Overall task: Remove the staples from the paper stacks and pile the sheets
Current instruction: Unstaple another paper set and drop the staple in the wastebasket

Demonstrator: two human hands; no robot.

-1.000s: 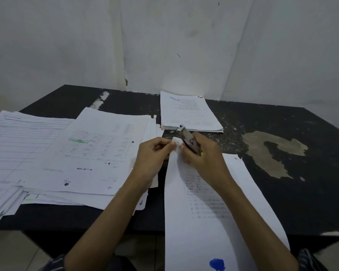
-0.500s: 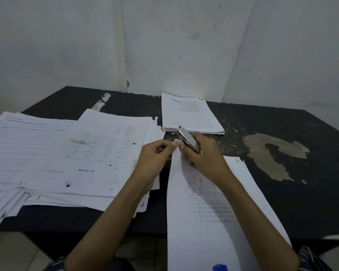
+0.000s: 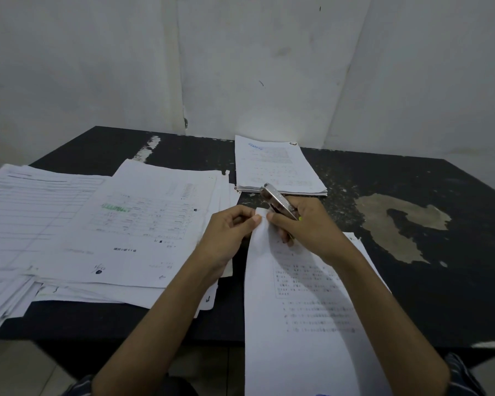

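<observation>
Barely anything had shifted: the left hand (image 3: 229, 238) still pinched the top corner of the stapled sheets (image 3: 297, 324), which draped over the surface's (image 3: 412, 281) near edge. The right hand (image 3: 306, 230) gripped the metal tool (image 3: 277, 200) there. Thin, floppy paper, probably quick to tear: best held right beside the staple.

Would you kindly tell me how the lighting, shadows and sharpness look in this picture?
Head view: dim, bluish light, with a brighter patch on the wall above the far stack; head view: the right hand and forearm throw a soft shadow across the sheet; head view: the print is too soft to read, and the staple remover shows only a faint sheen.
</observation>
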